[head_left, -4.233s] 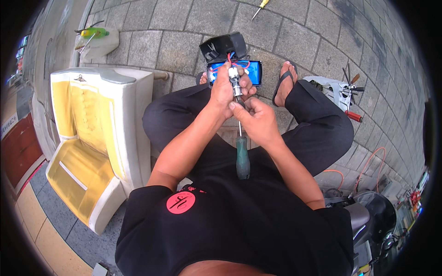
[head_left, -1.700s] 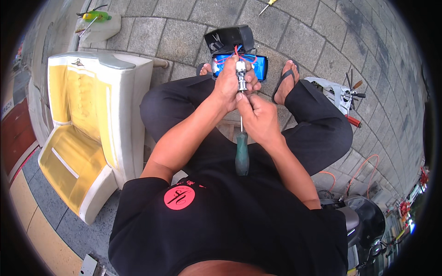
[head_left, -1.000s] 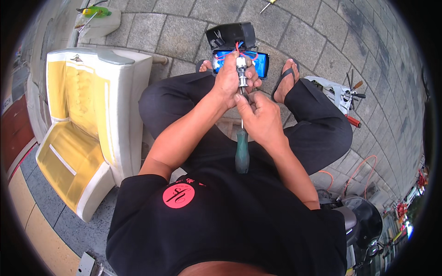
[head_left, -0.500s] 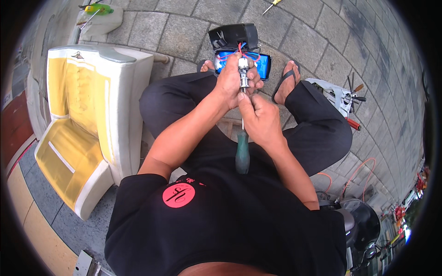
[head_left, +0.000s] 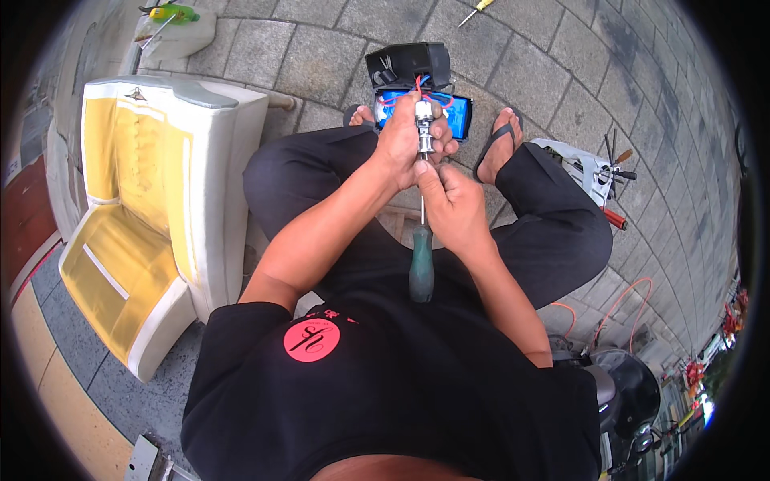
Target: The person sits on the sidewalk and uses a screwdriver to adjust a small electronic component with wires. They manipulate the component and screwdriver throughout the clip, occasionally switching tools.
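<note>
My left hand (head_left: 397, 136) is closed round a shiny silver metal cylinder (head_left: 424, 120) with a wider cap at its far end. Pinched in my right hand (head_left: 459, 207) is the thin shaft of a screwdriver, whose dark green handle (head_left: 422, 268) points back toward my stomach. The shaft's far end meets the near end of the cylinder; the exact contact is covered by my fingers. Just beyond my hands lies a black box with bright blue inside (head_left: 459, 118), its black lid part (head_left: 431, 64) raised behind it. Red and blue wires run between the two.
At my left stands a yellow and white padded seat (head_left: 144, 216). A grey-white panel (head_left: 592, 178) with several tools on it lies beyond my right knee. Another screwdriver (head_left: 476, 11) rests on the paving far ahead. An orange cable (head_left: 622, 301) curves at my right.
</note>
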`<state>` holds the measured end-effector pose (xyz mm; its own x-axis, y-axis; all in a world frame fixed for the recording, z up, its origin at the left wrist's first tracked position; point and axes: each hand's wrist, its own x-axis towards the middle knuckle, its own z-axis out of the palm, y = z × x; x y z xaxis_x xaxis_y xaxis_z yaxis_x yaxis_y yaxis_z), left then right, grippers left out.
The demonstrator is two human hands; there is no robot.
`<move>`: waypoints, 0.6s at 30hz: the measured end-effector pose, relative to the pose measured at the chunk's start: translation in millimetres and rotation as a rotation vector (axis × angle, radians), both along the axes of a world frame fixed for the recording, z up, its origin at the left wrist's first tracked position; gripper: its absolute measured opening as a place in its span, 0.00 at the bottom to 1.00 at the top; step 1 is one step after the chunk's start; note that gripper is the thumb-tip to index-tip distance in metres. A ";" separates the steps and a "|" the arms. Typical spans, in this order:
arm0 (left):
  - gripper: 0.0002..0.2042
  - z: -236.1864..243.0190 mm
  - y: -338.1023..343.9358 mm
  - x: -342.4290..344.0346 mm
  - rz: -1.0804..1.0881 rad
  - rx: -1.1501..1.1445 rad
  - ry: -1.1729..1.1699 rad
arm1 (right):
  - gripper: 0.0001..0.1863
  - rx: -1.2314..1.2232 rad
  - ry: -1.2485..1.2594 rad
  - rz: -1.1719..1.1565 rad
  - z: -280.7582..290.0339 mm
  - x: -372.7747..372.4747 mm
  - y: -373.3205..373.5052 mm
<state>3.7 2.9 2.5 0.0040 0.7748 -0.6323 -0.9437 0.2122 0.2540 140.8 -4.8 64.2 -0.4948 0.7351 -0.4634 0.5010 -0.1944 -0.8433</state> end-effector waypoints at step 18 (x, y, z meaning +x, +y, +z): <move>0.20 2.6 0.7 0.3 -0.010 -0.032 0.034 | 0.19 -0.069 0.048 -0.038 -14.1 0.6 2.8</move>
<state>4.0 3.6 5.1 -0.0097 0.7540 -0.6568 -0.9323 0.2306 0.2785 141.4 -2.1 50.0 -0.4898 0.7211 -0.4900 0.4512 -0.2713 -0.8502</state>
